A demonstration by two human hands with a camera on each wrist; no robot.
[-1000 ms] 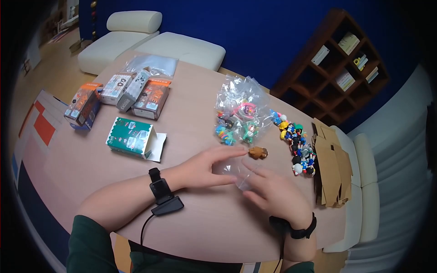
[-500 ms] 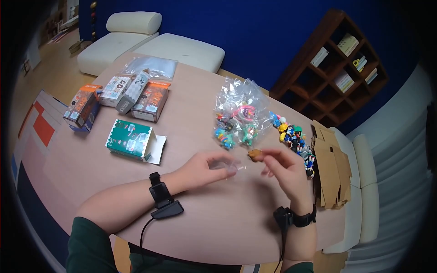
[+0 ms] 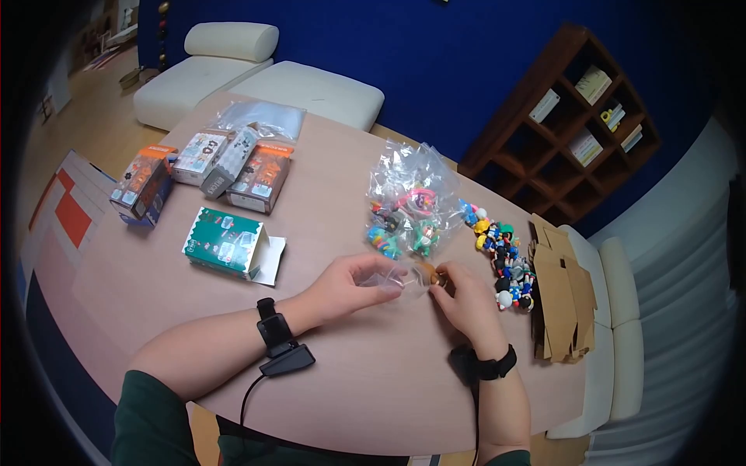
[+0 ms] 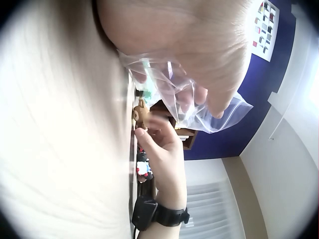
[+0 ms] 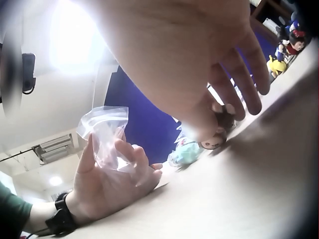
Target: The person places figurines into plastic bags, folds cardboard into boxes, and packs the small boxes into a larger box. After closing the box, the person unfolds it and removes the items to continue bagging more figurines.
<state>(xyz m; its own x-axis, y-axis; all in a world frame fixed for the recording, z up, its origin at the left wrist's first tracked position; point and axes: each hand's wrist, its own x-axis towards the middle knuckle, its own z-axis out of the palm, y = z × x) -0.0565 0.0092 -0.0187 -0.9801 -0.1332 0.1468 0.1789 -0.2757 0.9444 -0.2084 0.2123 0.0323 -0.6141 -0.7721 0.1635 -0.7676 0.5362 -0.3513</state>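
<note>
My left hand (image 3: pixel 342 286) holds a small clear zip bag (image 3: pixel 412 281) between thumb and fingers over the table. In the right wrist view the bag (image 5: pixel 105 130) stands up from the left hand (image 5: pixel 102 191), with its zip edge at the top. With thumb and fingertips, my right hand (image 3: pixel 468 307) pinches a small brown animal figurine (image 3: pixel 428 271) at the bag's right side. The left wrist view shows the figurine (image 4: pixel 140 113) with round ears, low near the tabletop. Fingers partly cover it.
Bagged colourful figurines (image 3: pixel 412 198) lie just beyond the hands. Loose figurines (image 3: pixel 509 264) form a row at the right, beside flattened brown cardboard (image 3: pixel 561 291). A green box (image 3: pixel 225 242) with its flap out lies at the left; several other boxes (image 3: pixel 263 177) and clear plastic bags (image 3: pixel 268 118) sit behind.
The right hand came off the bag, picked the brown figurine up from the table and brought it left to the bag. The left hand keeps holding the bag in nearly the same place.
</note>
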